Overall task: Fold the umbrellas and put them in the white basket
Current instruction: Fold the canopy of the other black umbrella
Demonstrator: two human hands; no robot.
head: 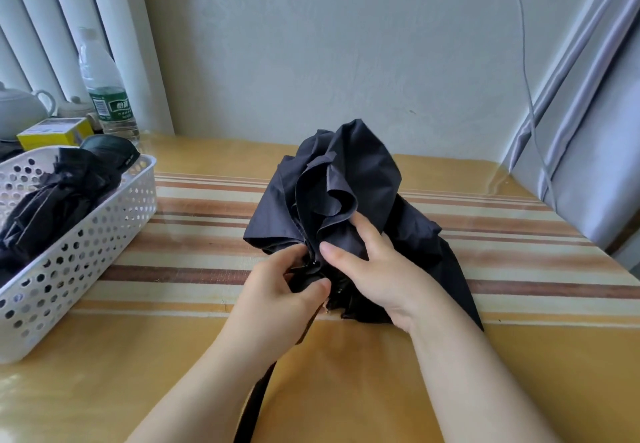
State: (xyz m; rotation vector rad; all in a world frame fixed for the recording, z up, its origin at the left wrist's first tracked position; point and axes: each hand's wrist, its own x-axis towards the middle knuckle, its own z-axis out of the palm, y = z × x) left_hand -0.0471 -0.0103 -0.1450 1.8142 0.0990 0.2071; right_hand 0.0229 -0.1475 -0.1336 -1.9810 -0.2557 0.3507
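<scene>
A dark collapsed umbrella (343, 182) lies on the table's middle, its cloth bunched in loose folds. My left hand (280, 290) grips the umbrella near its ribs' ends, thumb and fingers curled round the black part. My right hand (370, 269) holds a fold of the cloth, its fingers pressing into the fabric. The umbrella's dark handle or strap runs down between my forearms toward the bottom edge. The white perforated basket (86, 255) stands at the left and holds a folded black umbrella (52, 203).
A water bottle (104, 89), a yellow box (52, 134), a white teapot (17, 110) and a dark round object stand behind the basket. The striped table (194, 248) meets a wall at the back. A grey curtain (588, 165) and a thin cable hang on the right.
</scene>
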